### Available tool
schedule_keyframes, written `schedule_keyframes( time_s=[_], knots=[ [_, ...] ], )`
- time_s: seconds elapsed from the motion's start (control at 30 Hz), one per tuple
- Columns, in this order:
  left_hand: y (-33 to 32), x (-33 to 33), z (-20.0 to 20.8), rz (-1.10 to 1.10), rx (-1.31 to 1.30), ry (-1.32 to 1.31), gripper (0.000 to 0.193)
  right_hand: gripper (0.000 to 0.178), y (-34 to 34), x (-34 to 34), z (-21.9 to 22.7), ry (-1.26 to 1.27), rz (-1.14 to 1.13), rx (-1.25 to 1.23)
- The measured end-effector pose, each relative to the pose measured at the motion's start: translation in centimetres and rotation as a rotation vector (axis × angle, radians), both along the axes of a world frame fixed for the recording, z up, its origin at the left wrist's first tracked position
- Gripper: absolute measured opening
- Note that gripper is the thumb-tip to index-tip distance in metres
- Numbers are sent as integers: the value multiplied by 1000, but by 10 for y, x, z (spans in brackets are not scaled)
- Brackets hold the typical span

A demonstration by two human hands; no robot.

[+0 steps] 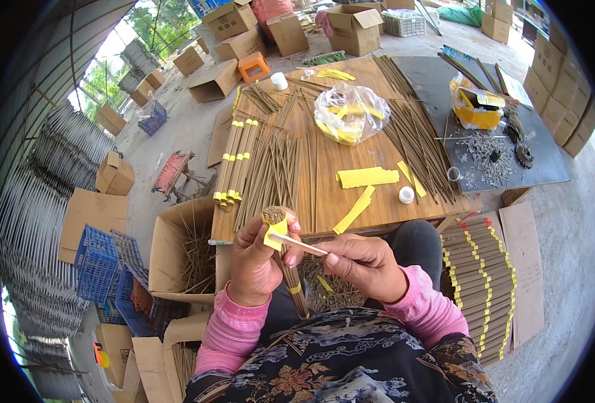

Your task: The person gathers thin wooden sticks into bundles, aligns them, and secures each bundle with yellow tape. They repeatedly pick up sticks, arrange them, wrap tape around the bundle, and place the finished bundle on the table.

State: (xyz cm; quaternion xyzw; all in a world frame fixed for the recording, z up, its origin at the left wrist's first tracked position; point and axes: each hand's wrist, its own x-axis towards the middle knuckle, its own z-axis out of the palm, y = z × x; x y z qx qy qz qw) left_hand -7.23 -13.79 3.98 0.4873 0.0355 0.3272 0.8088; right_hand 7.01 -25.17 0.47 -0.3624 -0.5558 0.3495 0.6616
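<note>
My left hand [253, 269] is closed round the top of a bundle of thin brown sticks [293, 279], which look like incense sticks. The bundle slants down toward my lap. A yellow paper strip [275, 236] wraps its upper end, and a second yellow band [295, 289] circles it lower down. Between the thumb and fingers of my right hand [371, 265] is a small flat wooden stick [302, 246]. Its tip touches the loose end of the yellow strip. Cut yellow strips [368, 177] lie on the wooden table [327, 154] just beyond my hands.
Banded bundles [237, 161] and loose brown sticks [277, 171] cover the table's left side. A plastic bag of yellow strips [352, 114] and a small white pot [406, 195] are also there. Finished-looking bundles [482, 289] are stacked at my right. An open carton [186, 248] stands left.
</note>
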Motion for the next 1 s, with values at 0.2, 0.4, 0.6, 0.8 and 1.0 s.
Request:
schedule_keyframes(
  time_s=[0.2,0.4,0.6,0.8,1.0],
  knots=[
    [-5,2,2,20,90,17,33,21,-2,6,4,324,312,-264],
    [-3,2,2,56,79,21,40,20,-2,4,3,333,338,-290],
    [-2,1,5,65,100,26,38,19,-12,11,-1,319,289,-326],
    [-3,-4,9,106,136,63,35,21,-21,59,-27,-140,-578,-123],
    [-11,14,0,175,217,166,34,20,-19,132,-128,-521,-1027,-348]
  ],
)
